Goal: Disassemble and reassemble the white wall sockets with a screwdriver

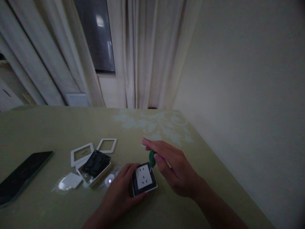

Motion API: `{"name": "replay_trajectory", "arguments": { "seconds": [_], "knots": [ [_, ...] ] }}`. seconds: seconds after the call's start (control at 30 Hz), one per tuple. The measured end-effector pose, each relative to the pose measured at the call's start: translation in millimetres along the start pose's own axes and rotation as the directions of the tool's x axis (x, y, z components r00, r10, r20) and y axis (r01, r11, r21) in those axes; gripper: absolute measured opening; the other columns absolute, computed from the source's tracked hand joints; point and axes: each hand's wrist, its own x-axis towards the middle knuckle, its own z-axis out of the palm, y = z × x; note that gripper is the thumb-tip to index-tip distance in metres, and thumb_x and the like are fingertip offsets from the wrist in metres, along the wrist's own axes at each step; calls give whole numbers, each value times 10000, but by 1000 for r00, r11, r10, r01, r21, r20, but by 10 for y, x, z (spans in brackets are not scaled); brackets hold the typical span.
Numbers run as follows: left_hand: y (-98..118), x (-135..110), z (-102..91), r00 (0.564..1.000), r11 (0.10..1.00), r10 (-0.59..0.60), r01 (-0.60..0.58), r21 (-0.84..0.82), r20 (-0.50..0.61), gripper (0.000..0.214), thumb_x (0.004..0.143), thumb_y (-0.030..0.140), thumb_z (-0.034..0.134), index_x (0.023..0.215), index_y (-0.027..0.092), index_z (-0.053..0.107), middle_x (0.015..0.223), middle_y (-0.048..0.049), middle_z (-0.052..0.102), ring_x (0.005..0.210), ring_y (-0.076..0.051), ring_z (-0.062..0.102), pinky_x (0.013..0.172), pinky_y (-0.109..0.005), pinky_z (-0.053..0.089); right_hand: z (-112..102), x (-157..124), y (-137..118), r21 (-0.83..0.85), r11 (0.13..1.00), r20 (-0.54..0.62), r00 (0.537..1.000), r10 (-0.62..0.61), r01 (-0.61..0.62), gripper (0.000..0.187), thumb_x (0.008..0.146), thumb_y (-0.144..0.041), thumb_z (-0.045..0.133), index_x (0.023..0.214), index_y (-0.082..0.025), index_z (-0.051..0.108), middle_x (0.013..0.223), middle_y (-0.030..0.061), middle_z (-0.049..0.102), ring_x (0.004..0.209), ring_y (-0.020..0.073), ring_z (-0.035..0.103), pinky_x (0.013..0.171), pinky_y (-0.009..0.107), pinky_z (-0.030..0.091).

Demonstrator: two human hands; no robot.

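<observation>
My left hand (124, 187) is wrapped round the left side of a wall socket (144, 178) with a white face, dark surround and pale box edge, steadying it at the table. My right hand (172, 165) grips the green handle of a screwdriver (152, 158), fingers stretched along its top. The screwdriver's thin shaft points down to the upper right edge of the socket, where its tip appears to touch; a screw there is too small to make out.
Left of my hands, a black socket back (97, 163) lies tilted in a white box (101, 175). Two white frames (107, 145) lie behind it, and a white plate (71, 181) in front. A dark phone (21, 175) rests at far left. A wall (250, 95) borders the table's right edge.
</observation>
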Motion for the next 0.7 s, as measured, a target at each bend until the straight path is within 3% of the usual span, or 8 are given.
{"name": "replay_trajectory", "arguments": {
  "seconds": [0.1,0.13,0.2,0.3,0.43,0.5,0.6,0.7],
  "knots": [
    [10,10,-4,1000,1000,2,-2,-4,-3,756,809,354,870,1490,300,546,1447,-118,654,1266,-354,700,1063,-503,621,30,-16,12,-227,973,-198,976,-94,47,255,1064,-288,680,1295,-192,731,819,34,714,758,208,649,738,353,565],
    [11,14,-4,1000,1000,1,-1,-5,-6,754,808,357,870,1488,299,548,1442,-116,659,1260,-353,703,1062,-503,621,44,-20,20,-297,953,-226,966,-125,54,247,1041,-295,717,1259,-180,742,792,34,698,742,215,637,727,363,557],
    [11,20,-5,1000,1000,1,-1,-8,-8,748,805,362,872,1481,299,558,1429,-112,667,1243,-349,711,1048,-492,627,70,-21,37,-307,949,-179,975,-128,68,335,1058,-274,654,1364,-140,687,1005,109,772,924,262,701,844,417,585],
    [7,20,-7,1000,1000,5,-5,-11,3,747,803,364,875,1480,306,562,1430,-106,665,1244,-349,708,1036,-479,630,104,-22,67,-109,993,-86,995,-52,42,457,1101,-211,519,1552,-138,532,1324,148,744,1145,248,713,977,411,593],
    [-6,13,-3,1000,1000,4,-4,-6,21,771,814,370,877,1499,318,528,1457,-109,641,1274,-357,689,1068,-512,610,119,-36,111,-214,976,-237,967,-94,43,319,1046,-270,713,1353,-191,692,856,36,726,783,204,676,765,348,580],
    [-9,13,1,1000,1000,-7,7,0,27,772,822,355,870,1505,318,514,1475,-114,628,1290,-360,681,1090,-533,597,101,-31,118,-239,969,-200,974,-108,58,345,1067,-275,657,1394,-164,674,978,92,763,942,251,712,872,407,586],
    [-8,15,6,999,1000,-18,18,10,39,773,828,354,865,1512,308,507,1489,-124,619,1303,-364,676,1101,-543,591,74,-16,109,-40,999,-92,996,-15,11,446,1115,-188,470,1552,-161,553,1320,147,738,1199,253,700,1003,422,581],
    [-6,12,7,1000,1000,-10,9,22,24,786,824,373,870,1519,300,510,1486,-128,623,1308,-365,673,1094,-527,597,64,-21,102,-88,996,-203,979,-11,-7,324,1076,-219,641,1395,-221,692,995,61,747,881,199,708,801,337,597]
  ]
}}
